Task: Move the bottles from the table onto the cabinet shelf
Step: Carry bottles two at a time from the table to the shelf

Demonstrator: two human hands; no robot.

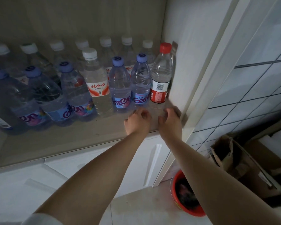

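Observation:
Several water bottles stand in rows on the cabinet shelf [71, 140]. At the right end of the front row stands a clear bottle with a red cap and red label [161, 75], next to a purple-capped bottle [140, 80]. A white-capped bottle with an orange label [96, 82] stands further left. My left hand [137, 121] hovers just in front of the purple-capped bottle, fingers loosely curled, holding nothing. My right hand [169, 120] is just below the red-capped bottle, fingers relaxed, holding nothing. Both hands sit over the shelf's front right part.
The cabinet's right side wall [185, 62] is close beside my right hand. White cabinet doors [104, 163] lie below the shelf. On the floor to the right are a red basin [185, 195] and an open cardboard box [243, 163] by a tiled wall.

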